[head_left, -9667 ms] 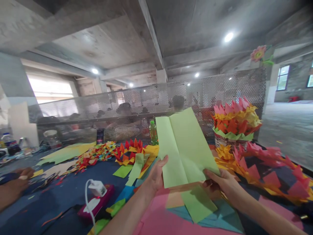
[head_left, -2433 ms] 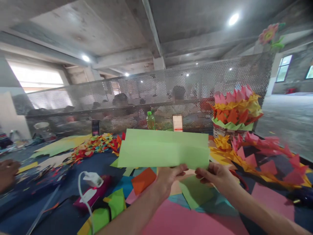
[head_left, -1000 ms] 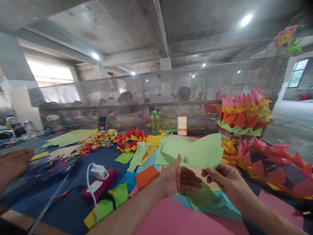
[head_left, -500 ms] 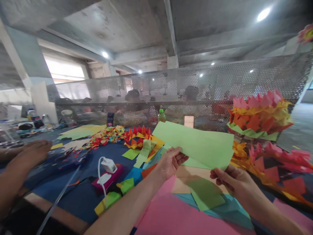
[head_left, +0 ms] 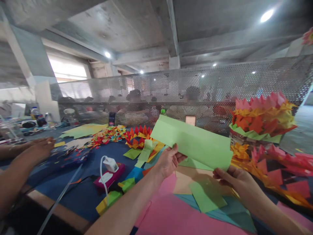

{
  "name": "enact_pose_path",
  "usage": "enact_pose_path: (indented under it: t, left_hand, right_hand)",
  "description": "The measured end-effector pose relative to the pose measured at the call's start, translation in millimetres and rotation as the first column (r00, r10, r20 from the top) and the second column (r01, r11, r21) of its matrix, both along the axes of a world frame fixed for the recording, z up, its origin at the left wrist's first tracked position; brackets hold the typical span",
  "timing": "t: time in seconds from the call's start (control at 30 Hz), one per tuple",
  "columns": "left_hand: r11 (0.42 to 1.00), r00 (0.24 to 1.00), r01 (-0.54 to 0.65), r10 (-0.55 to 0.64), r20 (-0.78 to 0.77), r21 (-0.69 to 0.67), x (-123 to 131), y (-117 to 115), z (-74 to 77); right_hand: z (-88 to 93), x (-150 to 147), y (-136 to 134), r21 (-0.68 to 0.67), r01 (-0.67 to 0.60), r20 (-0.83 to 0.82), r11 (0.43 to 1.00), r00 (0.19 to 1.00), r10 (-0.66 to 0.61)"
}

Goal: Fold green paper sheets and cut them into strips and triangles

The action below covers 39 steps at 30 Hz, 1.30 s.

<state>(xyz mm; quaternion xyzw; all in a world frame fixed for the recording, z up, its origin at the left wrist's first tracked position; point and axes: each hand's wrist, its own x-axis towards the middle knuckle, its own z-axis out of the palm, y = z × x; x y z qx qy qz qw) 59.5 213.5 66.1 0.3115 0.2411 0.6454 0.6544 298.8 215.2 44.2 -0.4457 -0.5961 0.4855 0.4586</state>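
Note:
A light green sheet of paper [head_left: 190, 140] is held up above the table, sloping down to the right. My left hand [head_left: 171, 160] pinches its lower edge left of the middle, thumb on the near side. At the lower right corner my right hand [head_left: 232, 178] grips it between thumb and fingers. Beneath lie a smaller green paper piece [head_left: 207, 195], peach paper [head_left: 182, 182], teal sheets [head_left: 234, 212] and a large pink sheet [head_left: 176, 218].
A purple power strip [head_left: 114, 174] with a white charger [head_left: 110, 164] sits left of my forearm. Folded paper flowers [head_left: 261, 117] stand at the right, paper scraps [head_left: 107, 135] at the back. Another person's hands [head_left: 36, 150] are at far left. Behind runs a perforated metal screen [head_left: 161, 88].
The green sheet has tilted further, its right end lower, and its left end slightly left and up. Both hands keep their hold. The view has shifted slightly.

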Motion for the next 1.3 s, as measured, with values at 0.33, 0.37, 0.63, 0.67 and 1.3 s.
enact_pose_path:
  t: [0.33, 0.37, 0.63, 0.67, 1.3]
  left_hand:
    - [0.998, 0.994, -0.058, 0.057, 0.090, 0.019, -8.3, 3.8, 4.6]
    - [0.998, 0.993, -0.065, 0.063, 0.101, 0.018, -9.0, 3.9, 5.4]
    - [0.998, 0.996, -0.052, 0.050, 0.068, 0.040, -7.8, 1.0, 6.4]
    - [0.998, 0.998, -0.061, 0.060, 0.032, 0.027, -7.3, 0.8, 6.0]
    - [0.998, 0.992, -0.049, 0.045, -0.120, -0.026, -5.1, -0.4, 2.4]
  right_hand:
    - [-3.7, 3.3, 5.3, -0.011, 0.014, -0.010, 1.000, 1.000, -0.015]
    - [-4.1, 3.7, 5.5, -0.006, 0.017, -0.011, 1.000, 1.000, -0.017]
    - [-2.6, 3.2, 6.6, 0.012, 0.061, -0.005, 0.998, 0.998, -0.061]
    - [-1.8, 2.9, 6.5, 0.018, 0.062, 0.000, 0.998, 0.998, -0.062]
    - [0.0, 5.5, 8.4, 0.083, 0.155, 0.071, 0.984, 0.984, -0.161]
